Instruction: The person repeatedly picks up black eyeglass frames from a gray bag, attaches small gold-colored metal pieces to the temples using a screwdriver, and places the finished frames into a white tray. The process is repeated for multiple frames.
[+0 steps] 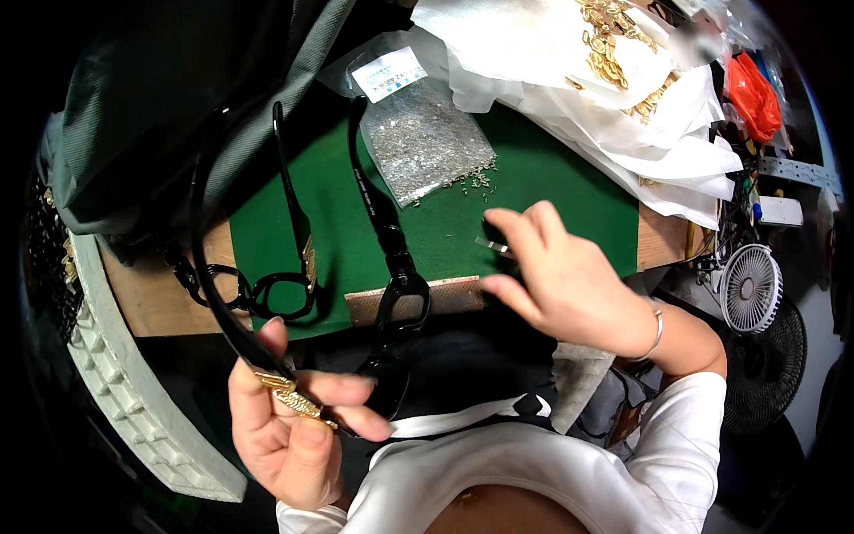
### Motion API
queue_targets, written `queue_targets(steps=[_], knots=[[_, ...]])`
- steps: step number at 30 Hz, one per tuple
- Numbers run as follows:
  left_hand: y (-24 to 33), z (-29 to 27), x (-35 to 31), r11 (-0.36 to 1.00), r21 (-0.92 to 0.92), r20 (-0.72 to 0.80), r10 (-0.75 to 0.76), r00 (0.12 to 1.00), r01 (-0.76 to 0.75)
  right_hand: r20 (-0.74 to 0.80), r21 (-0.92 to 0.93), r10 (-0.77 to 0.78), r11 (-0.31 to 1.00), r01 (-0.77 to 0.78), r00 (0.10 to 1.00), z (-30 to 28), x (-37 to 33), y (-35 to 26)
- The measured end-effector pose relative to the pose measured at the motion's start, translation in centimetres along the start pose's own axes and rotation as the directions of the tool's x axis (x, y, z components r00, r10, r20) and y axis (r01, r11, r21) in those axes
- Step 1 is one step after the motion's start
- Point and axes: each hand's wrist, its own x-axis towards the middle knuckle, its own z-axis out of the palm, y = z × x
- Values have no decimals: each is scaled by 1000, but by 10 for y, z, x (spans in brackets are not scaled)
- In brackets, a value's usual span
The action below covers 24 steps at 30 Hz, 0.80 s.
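My left hand, low on the left, grips black-framed glasses by one temple. Its fingers close around that temple beside a gold ornament. The other temple points away over the green mat. My right hand hovers over the mat's right part, thumb and index finger apart. A slim, shiny metal tool sticks out from under its fingers; its kind cannot be made out. Another pair of black glasses, with gold on a temple, rests on the mat's left side.
A clear bag of tiny metal pieces lies on the green mat, some spilled beside it. A pinkish textured strip lies at the near edge. White paper bears gold ornaments at the back right. A white fan stands right, a pale ridged tray left.
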Motion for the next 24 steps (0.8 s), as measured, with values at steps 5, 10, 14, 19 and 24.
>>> queue_targets(steps=[5,10,14,19,24], knots=[[-4,-8,11,999,31,-7,41,999,-40,49,186,36,982,-45,998,-16,-3,20],[-15,-16,20,775,-541,333,-161,929,328,-90,-58,-41,998,36,995,2,-10,17],[-36,-4,23,616,-529,579,-242,779,584,-189,-96,-29,995,11,982,9,-7,16],[-46,1,28,462,-569,632,-284,721,681,-170,-81,-29,997,16,985,10,-5,18],[-50,-2,30,414,-601,616,-305,726,684,-140,-118,-54,992,38,989,9,-6,19]])
